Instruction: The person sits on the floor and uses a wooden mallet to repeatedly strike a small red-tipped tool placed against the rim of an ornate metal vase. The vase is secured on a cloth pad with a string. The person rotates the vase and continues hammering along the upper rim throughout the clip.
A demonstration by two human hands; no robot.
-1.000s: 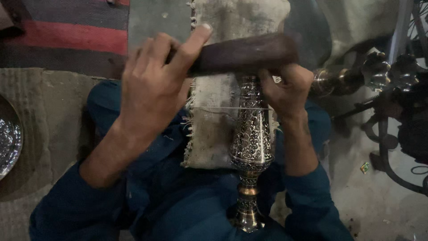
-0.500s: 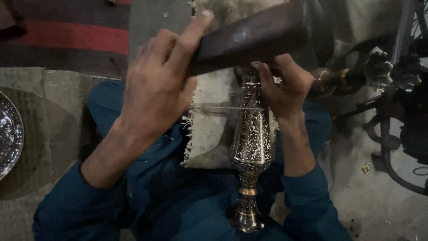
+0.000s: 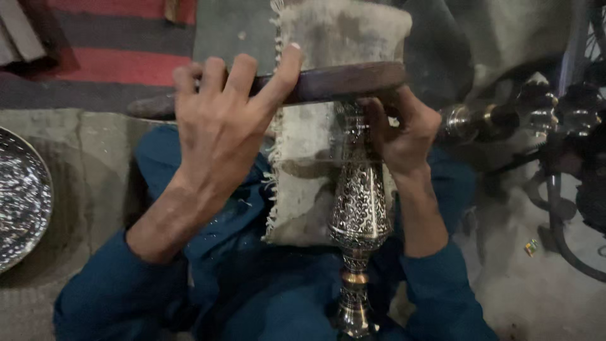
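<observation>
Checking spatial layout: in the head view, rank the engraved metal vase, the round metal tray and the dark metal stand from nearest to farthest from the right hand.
From the right hand:
1. Engraved metal vase, held in it.
2. Dark metal stand, far right.
3. Round metal tray, far left edge.

Concrete floor (image 3: 530, 297), striped rug (image 3: 95, 63) at top, embossed metal tray (image 3: 22, 196) at left

Wooden mallet (image 3: 341, 82) over engraved vase (image 3: 360, 202)

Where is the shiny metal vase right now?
In the head view, the engraved metal vase lies centre-right on the frayed cloth over the person's lap, steadied by the right hand, under the wooden tool.
</observation>
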